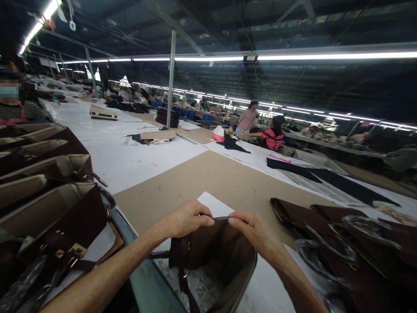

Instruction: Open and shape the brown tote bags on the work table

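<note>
Head view: your L hand [187, 219] is clamped on the far rim of the bag [215, 256], fingers curled over the edge. Your R hand [252, 230] grips the same rim just beside it. The bag is brown, mouth open toward you, at the table's near edge btwn your arms. White paper [215, 204] lies just behind the rim, on brown card [208, 178]. Upright bags [48, 195] stand in a row at left, flat bags [342, 243] w/ wrapped handles at right.
</note>
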Tool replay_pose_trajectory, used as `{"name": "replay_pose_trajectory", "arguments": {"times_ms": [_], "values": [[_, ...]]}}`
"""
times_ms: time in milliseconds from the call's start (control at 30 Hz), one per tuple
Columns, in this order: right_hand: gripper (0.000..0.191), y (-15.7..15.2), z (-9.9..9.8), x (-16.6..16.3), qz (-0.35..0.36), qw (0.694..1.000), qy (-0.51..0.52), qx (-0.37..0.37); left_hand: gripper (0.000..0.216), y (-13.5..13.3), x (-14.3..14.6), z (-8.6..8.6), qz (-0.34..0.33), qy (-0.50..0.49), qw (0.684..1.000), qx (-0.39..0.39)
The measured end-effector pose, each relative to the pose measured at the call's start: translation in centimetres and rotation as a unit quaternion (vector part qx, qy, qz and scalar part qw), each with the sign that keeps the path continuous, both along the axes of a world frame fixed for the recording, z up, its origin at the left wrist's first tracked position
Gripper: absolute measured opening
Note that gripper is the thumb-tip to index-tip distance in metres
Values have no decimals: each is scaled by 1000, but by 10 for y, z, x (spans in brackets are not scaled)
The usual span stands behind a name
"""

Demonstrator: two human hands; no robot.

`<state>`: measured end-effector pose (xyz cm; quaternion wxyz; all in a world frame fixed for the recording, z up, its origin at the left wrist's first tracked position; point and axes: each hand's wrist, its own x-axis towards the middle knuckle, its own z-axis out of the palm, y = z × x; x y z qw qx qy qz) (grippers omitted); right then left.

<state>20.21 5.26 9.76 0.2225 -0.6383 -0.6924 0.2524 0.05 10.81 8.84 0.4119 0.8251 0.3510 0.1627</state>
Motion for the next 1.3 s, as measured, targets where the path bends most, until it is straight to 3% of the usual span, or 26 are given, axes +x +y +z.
{"name": "replay_pose_trajectory", "arguments": {"times_ms": [267, 500, 600, 800, 1067, 1300], "values": [[23, 11, -3, -1, -9, 999, -34, -7, 20, 6, 3, 5, -12, 23, 999, -27], [25, 7, -10, -6, -26, 996, -72, 47, 19, 6, 7, 2, 17, 49, 997, 54], [21, 6, -9, -7, -4, 996, -68, 59, 19, 5, 9, -3, 23, 42, 996, 78], [21, 8, -3, -10, 55, 998, -15, 8, 20, -1, 7, 1, 9, 29, 994, 102], [26, -23, 4, -12, -100, 992, -81, 19, 21, -6, 17, 10, -64, 30, 986, 150], [27, -25, -10, 7, -115, 991, -68, 5, 25, -1, -4, 9, 4, -19, 999, 41]]}}
